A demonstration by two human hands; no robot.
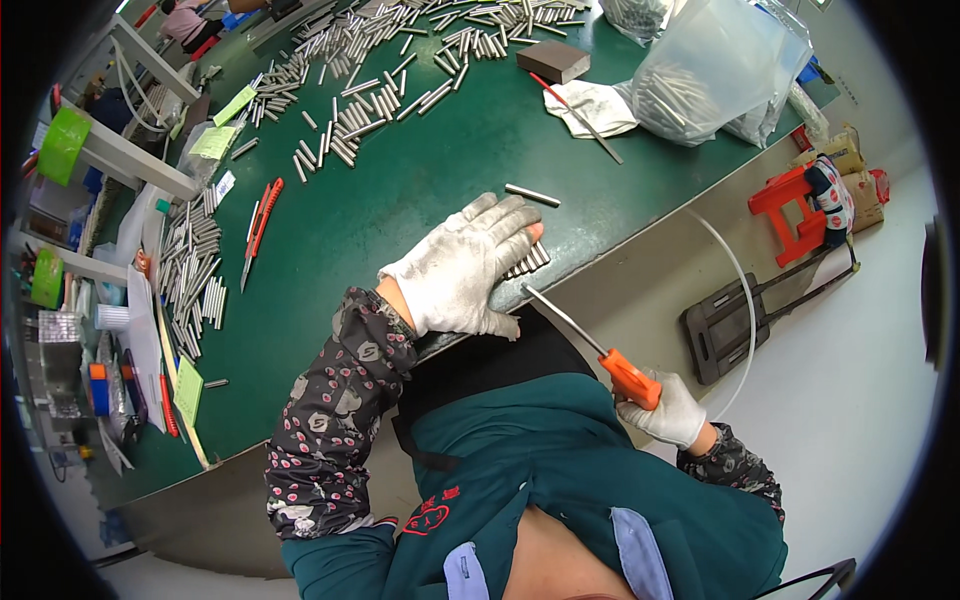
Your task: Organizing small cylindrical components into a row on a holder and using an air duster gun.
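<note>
My left hand [465,265], in a white work glove, lies palm down with fingers stretched at the near table edge. It covers part of a row of short metal pins [527,262], whose ends show beyond its fingers. A single loose pin [532,195] lies just past the fingertips. Below the edge, my gloved right hand [668,408] is closed round an orange-handled screwdriver [632,378]. Its slim metal shaft slants up and left, with the tip close to the pins. Whether the tip touches them I cannot tell.
Many metal pins [365,110] are strewn over the green table [330,235]. An orange utility knife [262,225] lies left. Behind are a brown block [553,62], a white cloth [590,108], and a plastic bag [685,85] of pins. A red stool [785,215] and folded trolley [715,330] stand right.
</note>
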